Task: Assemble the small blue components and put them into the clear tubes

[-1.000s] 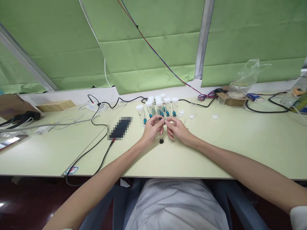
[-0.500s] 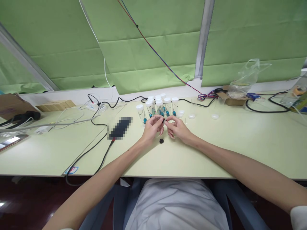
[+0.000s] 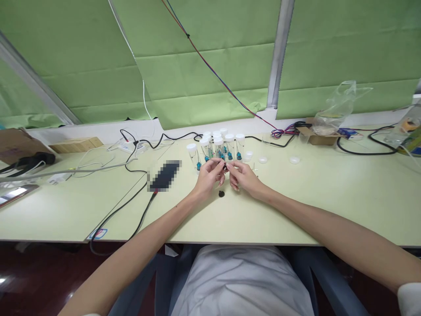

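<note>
You are holding both hands together over the table (image 3: 296,202), just in front of the white-capped tubes (image 3: 192,153). Your left hand (image 3: 208,176) is pinching a small dark piece (image 3: 225,166) between thumb and forefinger, and a thin rod (image 3: 211,159) is jutting out along those fingers. Your right hand (image 3: 246,177) is bringing its thumb and forefinger up against the piece; whether they are gripping it, you cannot tell from here. Half a second ago your right forefinger was arching higher; now it is lying flatter, nearer the left fingertips. Your wrists are staying in place. The round black part (image 3: 221,193) is lying unmoved below your hands, and the white lids (image 3: 294,160) are resting where they were.
</note>
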Tool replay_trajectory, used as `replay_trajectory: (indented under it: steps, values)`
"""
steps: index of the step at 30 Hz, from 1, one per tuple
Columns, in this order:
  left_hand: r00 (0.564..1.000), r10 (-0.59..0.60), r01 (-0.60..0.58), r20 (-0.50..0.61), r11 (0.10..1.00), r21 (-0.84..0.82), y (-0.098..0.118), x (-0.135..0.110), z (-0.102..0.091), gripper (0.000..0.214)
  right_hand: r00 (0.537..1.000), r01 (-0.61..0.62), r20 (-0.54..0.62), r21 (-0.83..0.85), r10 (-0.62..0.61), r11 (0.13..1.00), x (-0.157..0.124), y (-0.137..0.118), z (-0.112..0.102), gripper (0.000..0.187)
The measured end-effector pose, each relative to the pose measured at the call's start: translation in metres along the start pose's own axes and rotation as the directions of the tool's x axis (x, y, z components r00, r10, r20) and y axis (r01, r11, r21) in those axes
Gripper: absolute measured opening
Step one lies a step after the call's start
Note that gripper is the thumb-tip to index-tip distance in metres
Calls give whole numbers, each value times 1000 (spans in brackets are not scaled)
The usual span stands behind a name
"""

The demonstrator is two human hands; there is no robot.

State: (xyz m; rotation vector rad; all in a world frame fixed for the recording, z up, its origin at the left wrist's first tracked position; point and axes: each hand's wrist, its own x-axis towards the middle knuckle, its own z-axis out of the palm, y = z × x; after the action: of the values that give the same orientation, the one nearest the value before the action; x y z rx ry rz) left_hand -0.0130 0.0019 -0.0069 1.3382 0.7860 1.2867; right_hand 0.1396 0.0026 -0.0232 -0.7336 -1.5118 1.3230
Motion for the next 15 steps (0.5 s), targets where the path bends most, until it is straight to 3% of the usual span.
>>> replay_trajectory:
  steps: [5,15]
  values:
    - [1000,-11,11,3,1000,6,0,0,0,37,998,-35,-43,20,36,999,1,1,0,50]
    - [1000,-7,7,27,1000,17,0,0,0,37,1000,-4,2,-17,4,1000,0,2,0,49]
